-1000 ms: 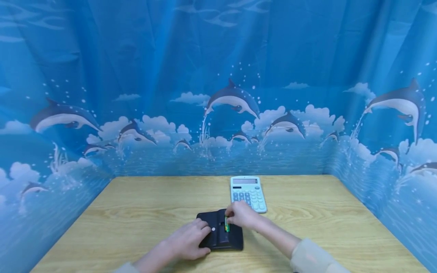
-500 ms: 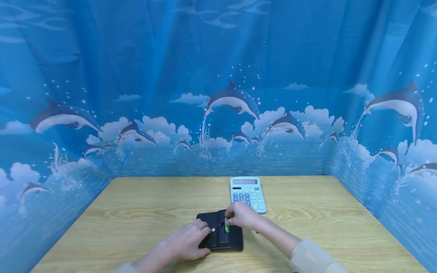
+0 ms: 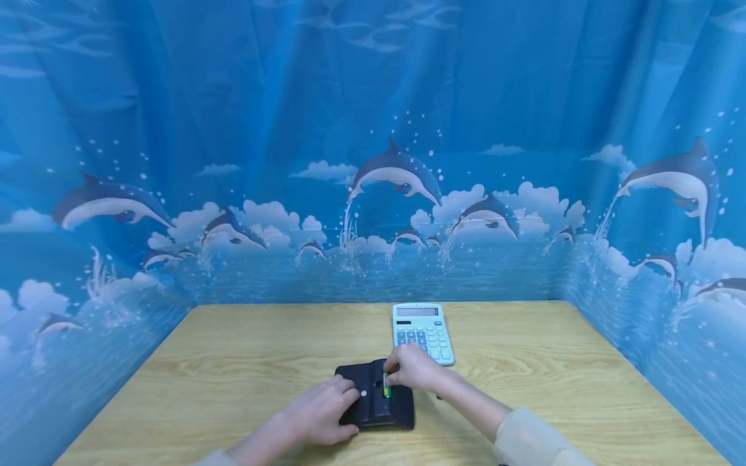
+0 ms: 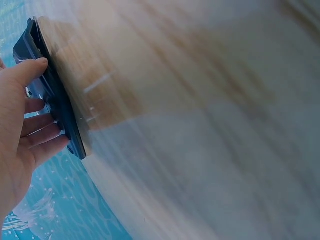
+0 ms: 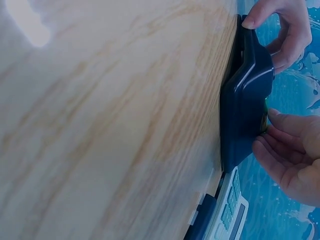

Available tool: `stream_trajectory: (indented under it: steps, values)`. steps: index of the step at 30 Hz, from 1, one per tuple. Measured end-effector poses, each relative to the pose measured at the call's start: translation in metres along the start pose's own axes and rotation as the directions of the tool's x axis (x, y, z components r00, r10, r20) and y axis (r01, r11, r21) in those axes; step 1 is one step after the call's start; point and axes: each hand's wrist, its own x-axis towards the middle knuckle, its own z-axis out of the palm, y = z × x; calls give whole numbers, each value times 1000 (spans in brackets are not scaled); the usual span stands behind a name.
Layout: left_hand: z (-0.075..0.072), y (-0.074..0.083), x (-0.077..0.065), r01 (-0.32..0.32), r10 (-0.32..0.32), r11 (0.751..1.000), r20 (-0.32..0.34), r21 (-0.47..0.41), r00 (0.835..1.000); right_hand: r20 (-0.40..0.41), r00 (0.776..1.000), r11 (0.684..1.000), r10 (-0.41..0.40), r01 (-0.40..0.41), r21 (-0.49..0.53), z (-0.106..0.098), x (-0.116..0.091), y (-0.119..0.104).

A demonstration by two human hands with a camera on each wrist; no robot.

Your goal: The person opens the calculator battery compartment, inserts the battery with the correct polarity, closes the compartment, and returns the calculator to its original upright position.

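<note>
A black flat device (image 3: 379,409) with a raised ridge and a white dot lies on the table, with a small green battery (image 3: 387,389) at the slot in its ridge. My left hand (image 3: 323,409) holds the device by its left part; in the left wrist view the thumb is at one edge of the black body (image 4: 60,100) and the bent fingers lie on its face. My right hand (image 3: 412,367) pinches the battery's far end between thumb and fingers. In the right wrist view, those fingertips (image 5: 272,114) are right at the slot, covering most of the battery.
Just beyond the right hand lies a light blue calculator (image 3: 422,323), its lower keys partly covered by the hand. A small dark object (image 5: 202,217) with a pale band shows near it in the right wrist view. A blue dolphin-print curtain (image 3: 373,194) surrounds the wooden table (image 3: 262,343).
Both hands keep their hold in nearly the same place. The device and the battery show hardly any movement; the whole head view has shifted very slightly.
</note>
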Motion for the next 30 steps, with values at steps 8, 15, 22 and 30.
stream_trajectory:
  steps: [8, 15, 22, 30]
  values:
    - [-1, 0, 0, -25, 25, 1000, -23, 11, 999, -17, 999, 998, -44, 44, -40, 0, 1, 0]
    - [0, -1, 0, -27, 27, 1000, -18, 3, 999, -9, 999, 999, -34, 34, -35, 0, 1, 0]
    - [0, -1, 0, -27, 27, 1000, -12, -9, 1000, -8, 999, 999, -47, 47, -18, 1, 0, 2]
    - [-1, 1, 2, 13, -12, 1000, 30, -19, 999, -9, 999, 999, -42, 42, 3, 0, -1, 3]
